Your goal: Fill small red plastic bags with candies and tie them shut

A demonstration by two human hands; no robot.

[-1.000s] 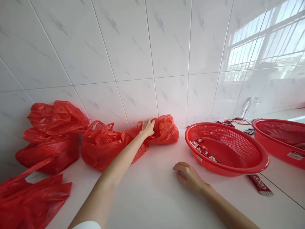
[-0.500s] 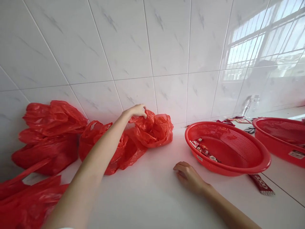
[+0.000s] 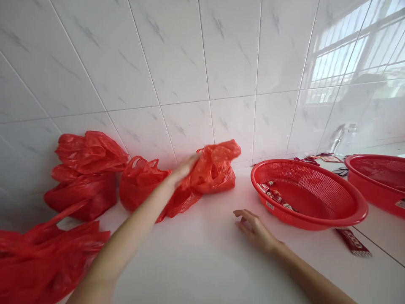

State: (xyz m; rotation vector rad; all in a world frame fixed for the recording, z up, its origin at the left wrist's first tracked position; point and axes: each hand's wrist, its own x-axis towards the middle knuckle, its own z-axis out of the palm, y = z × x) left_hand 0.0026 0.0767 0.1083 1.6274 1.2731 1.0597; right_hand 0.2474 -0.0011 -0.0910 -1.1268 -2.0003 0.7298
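My left hand [image 3: 187, 165], smeared by motion, grips the edge of a thin red plastic bag [image 3: 218, 173] against the tiled wall. The top of that bag is lifted and folds over to the right. My right hand [image 3: 255, 230] hovers at or rests on the white counter, fingers loosely bent and apart, holding nothing. It is just left of a red plastic basket [image 3: 316, 223]. Several small wrapped snacks [image 3: 275, 196] lie inside the basket at its left. What the bags hold is hidden.
More red plastic bags [image 3: 85, 185] are heaped along the left, with another bag [image 3: 41, 261] nearer me. A dark red snack packet [image 3: 353, 242] lies partly under the basket. A second red basket [image 3: 373, 185] and a clear bottle [image 3: 349, 135] are at the right.
My left hand has pulled up the top of the red bag, which now spreads and folds rightward. My right hand's fingers have spread slightly. The view has shifted a little left.
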